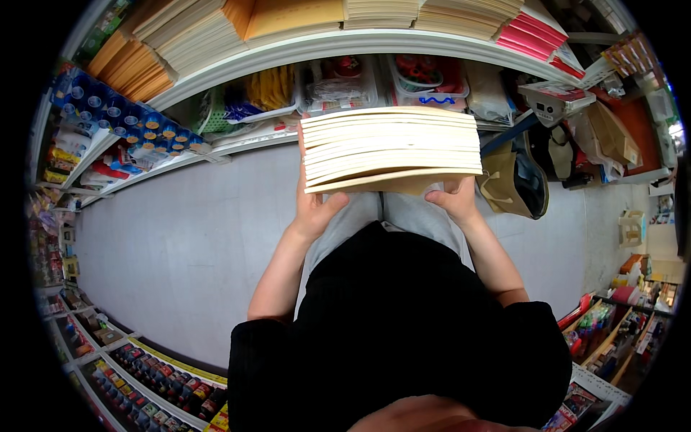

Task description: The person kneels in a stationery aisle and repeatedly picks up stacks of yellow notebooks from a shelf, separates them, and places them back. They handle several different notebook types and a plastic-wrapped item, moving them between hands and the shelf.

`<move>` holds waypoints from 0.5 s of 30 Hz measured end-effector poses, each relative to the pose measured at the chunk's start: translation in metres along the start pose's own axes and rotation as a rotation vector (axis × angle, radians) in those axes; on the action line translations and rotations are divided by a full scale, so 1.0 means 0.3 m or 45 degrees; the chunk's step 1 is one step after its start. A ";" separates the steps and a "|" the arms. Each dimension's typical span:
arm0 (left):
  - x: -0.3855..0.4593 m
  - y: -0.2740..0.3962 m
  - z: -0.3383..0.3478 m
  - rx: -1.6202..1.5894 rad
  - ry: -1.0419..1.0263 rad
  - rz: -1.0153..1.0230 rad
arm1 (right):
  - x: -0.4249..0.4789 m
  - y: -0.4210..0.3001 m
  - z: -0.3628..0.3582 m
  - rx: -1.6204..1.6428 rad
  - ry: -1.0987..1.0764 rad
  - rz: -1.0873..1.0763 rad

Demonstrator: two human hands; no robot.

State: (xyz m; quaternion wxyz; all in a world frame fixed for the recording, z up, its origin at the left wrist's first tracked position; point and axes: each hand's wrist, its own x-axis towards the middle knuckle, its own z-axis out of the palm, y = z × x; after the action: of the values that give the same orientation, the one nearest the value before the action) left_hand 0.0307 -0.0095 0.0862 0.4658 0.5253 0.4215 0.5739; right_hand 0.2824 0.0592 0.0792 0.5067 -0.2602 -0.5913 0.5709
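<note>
A thick stack of cream-coloured paper pads or envelopes [391, 143] is held up in front of my body, its layered edges facing me. My left hand [316, 208] grips the stack's left end, with the thumb below and the fingers along the side. At the lower right corner, my right hand [456, 200] grips the other end; its fingers are mostly hidden behind the stack. The lowest layer gapes a little from the ones above. Beyond the stack runs a white shelf [372, 43] bearing several piles of paper goods, among them tan envelopes [294, 19] and pink-edged ones [532, 35].
Below that shelf stand clear plastic bins [345, 89] and a green basket [213, 113]. Blue-capped bottles [113, 113] fill the left shelves. A tan bag [510, 178] rests on the grey floor [189, 216] at right. Behind me, bottles [173, 380] line a shelf at lower left.
</note>
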 end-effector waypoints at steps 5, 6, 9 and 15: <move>0.048 0.041 0.035 0.000 0.021 0.278 | 0.053 -0.033 0.080 0.111 0.174 -0.264; 0.047 0.049 0.036 -0.013 0.016 0.260 | 0.062 -0.038 0.076 0.078 0.116 -0.328; 0.005 0.004 -0.013 -0.003 -0.041 0.022 | 0.014 0.030 -0.007 -0.153 0.027 -0.087; -0.012 -0.153 -0.083 0.308 -0.152 0.092 | 0.001 0.090 -0.058 -0.272 -0.128 0.119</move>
State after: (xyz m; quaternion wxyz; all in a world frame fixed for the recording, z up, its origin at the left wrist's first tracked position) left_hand 0.0102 -0.0032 0.0384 0.4023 0.6256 0.4401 0.5031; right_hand 0.2905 0.0722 0.0509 0.4188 -0.3111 -0.6604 0.5400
